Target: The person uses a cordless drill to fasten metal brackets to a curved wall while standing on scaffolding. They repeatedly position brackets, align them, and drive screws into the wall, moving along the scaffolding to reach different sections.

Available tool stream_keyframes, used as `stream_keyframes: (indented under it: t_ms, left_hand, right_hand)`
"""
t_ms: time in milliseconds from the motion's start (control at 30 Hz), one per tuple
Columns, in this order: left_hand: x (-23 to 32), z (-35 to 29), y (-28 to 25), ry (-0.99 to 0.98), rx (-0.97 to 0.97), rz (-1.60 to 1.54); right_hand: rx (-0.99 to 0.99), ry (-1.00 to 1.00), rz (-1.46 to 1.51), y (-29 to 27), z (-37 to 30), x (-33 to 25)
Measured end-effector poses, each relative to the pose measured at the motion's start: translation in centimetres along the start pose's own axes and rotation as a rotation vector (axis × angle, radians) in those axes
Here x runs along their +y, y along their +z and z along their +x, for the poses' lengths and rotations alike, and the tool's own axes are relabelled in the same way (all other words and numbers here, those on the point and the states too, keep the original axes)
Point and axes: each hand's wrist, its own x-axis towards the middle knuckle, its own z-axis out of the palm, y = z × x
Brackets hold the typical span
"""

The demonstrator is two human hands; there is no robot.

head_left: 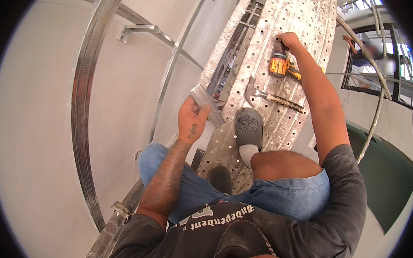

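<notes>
In my left hand [192,118] is a short piece of silver metal channel [208,106], gripped between thumb and fingers beside the scaffold edge. My right hand [290,42] reaches far forward, its fingers closed at the dark chuck end of a yellow and black cordless drill [279,66]. The fingertips are partly hidden, so a small bit there could not be seen. The drill is on its side over the perforated metal scaffold plank [298,14]. Just nearer to me lies a claw hammer [283,101], its worn handle pointing right.
My shoe [249,127] stands on the plank close to the hammer. Metal framing studs [87,88] rise along the pale wall at left. Scaffold tubes [374,121] cross at right, before a dark-framed window [374,61] with another person beyond. A gap runs along the plank's left side.
</notes>
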Motion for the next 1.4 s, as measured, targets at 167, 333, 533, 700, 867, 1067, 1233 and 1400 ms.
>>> stream_keyframes:
  t_ms: [167,333,533,700,867,1067,1233,1400]
  left_hand:
    - [-0.3,0.2,-0.7,-0.053,0.029,-0.034]
    - [0.5,0.9,-0.1,-0.055,0.013,0.02]
    - [-0.2,1.4,0.4,-0.191,0.015,-0.032]
    - [0.8,6.8,4.8,-0.092,-0.064,0.018]
    - [-2.4,14.9,10.8,-0.151,-0.076,-0.111]
    - [-4.0,18.9,15.1,-0.279,-0.216,-0.118]
    - [-5.0,20.1,15.2,-0.24,-0.351,-0.002]
    - [-3.6,18.8,16.6,-0.249,-0.457,-0.008]
  right_hand:
    - [-0.005,-0.017,0.052,0.0,-0.2,0.3]
    - [0.142,-0.243,-0.463,-1.0,-0.6,0.4]
    - [0.305,-0.412,-0.423,-1.2,-7.4,1.3]
    - [0.039,-0.525,-0.799,-3.6,-14.5,5.7]
    - [-0.01,-0.45,-0.825,-2.5,-15.0,7.0]
    - [0.249,-0.742,-0.736,-4.3,-16.9,9.0]
    - [0.222,-0.7,-0.438,-2.9,-23.7,9.4]
    - [-0.043,-0.277,-0.135,0.7,-25.1,11.4]
